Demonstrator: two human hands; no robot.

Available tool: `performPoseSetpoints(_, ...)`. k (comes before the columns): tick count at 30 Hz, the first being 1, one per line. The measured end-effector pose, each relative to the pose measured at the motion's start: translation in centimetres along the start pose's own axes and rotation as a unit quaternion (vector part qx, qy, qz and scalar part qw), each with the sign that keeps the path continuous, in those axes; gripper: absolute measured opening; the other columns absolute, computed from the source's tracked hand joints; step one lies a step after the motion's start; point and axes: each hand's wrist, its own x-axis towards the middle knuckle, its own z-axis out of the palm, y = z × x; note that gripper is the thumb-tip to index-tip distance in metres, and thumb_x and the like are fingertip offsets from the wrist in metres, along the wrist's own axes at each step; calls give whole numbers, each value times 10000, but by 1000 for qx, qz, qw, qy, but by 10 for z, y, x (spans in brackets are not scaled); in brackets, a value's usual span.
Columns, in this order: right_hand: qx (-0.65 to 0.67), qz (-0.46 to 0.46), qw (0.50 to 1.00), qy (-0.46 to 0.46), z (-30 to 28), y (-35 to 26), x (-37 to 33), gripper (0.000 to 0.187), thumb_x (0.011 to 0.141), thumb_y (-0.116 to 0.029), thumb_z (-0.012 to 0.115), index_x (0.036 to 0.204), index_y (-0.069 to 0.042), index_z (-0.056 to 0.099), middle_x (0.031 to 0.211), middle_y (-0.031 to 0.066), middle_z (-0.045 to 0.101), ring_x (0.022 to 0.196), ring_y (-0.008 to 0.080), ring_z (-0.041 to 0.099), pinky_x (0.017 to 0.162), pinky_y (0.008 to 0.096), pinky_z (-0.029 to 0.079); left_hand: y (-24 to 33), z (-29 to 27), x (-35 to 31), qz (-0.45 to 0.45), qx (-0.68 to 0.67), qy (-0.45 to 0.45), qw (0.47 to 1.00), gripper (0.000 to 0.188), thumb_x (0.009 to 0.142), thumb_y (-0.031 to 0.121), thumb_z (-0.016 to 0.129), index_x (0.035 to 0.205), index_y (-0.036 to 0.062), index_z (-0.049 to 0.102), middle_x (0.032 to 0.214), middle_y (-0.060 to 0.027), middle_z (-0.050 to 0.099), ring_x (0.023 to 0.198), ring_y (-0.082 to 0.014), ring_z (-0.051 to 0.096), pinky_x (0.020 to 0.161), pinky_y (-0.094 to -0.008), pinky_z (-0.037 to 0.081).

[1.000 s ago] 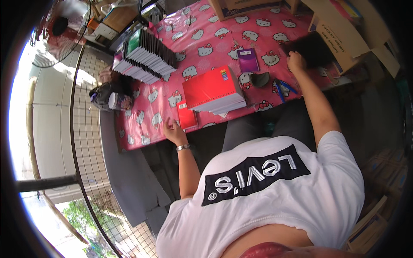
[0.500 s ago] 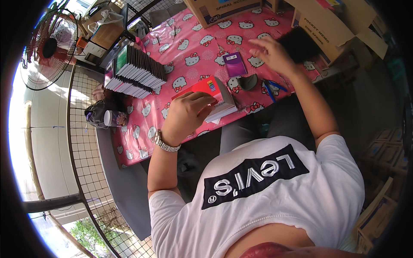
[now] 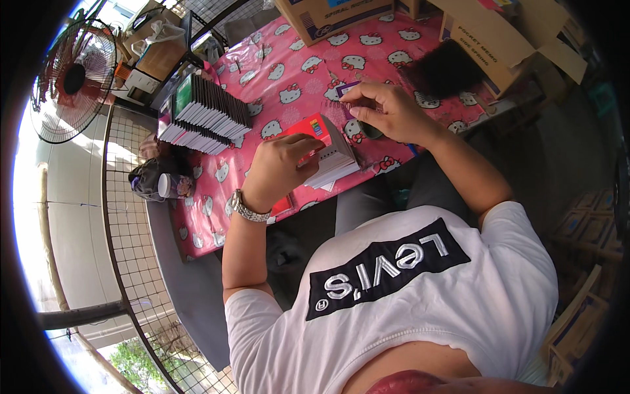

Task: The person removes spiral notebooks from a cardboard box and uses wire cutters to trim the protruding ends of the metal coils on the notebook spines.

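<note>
One red-topped notebook stack (image 3: 339,155) sits by the bench's (image 3: 315,65) near edge, its long axis running roughly along that edge. The left hand (image 3: 275,165) arches over its left end; whether it grips, I cannot tell. The right hand (image 3: 396,113), thumb and fingers parted, is over one purple notebook (image 3: 345,88).

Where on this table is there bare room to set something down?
Bare pink tablecloth shows between the black-edged notebook stacks and the brown carton, and at front left between the cup and the left hand. It is crowded around the red-topped stack, with the right hand and purple notebook close by.
</note>
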Motion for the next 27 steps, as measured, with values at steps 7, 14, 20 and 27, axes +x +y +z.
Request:
performPoseSetpoints(7, 19, 19, 999, 24, 6, 3, -2, 204, 928, -75, 615, 1108, 10, 658, 892, 98, 684, 818, 165, 653, 748, 304, 512, 11, 3, -2, 20, 46, 25, 998, 224, 757, 86, 764, 977, 82, 725, 970, -47, 715, 715, -226, 690, 641, -327, 560)
performPoseSetpoints(14, 20, -28, 999, 25, 14, 12, -6, 227, 947, -78, 612, 1154, 2, 654, 882, 55, 661, 806, 86, 594, 721, 257, 484, -5, -2, 7, 13, -31, -4, 999, 177, 769, 81, 759, 945, 83, 734, 966, -46, 718, 710, -230, 696, 634, -328, 558)
performPoseSetpoints(20, 66, 74, 995, 8, 8, 4, -11, 229, 929, -108, 633, 1123, 13, 657, 948, 107, 692, 873, 151, 654, 784, 293, 514, 4, -2, 6, 26, 21, -11, 999, 180, 771, 93, 752, 949, 76, 734, 919, -48, 717, 701, -247, 694, 648, -323, 558)
performPoseSetpoints(27, 61, 54, 997, 9, 11, 7, -15, 245, 940, -103, 624, 1157, 8, 649, 953, 85, 683, 857, 121, 634, 766, 271, 506, -3, -9, 13, 27, -22, -35, 999, 171, 766, 114, 729, 931, 83, 761, 859, -84, 722, 678, -268, 684, 635, -336, 551)
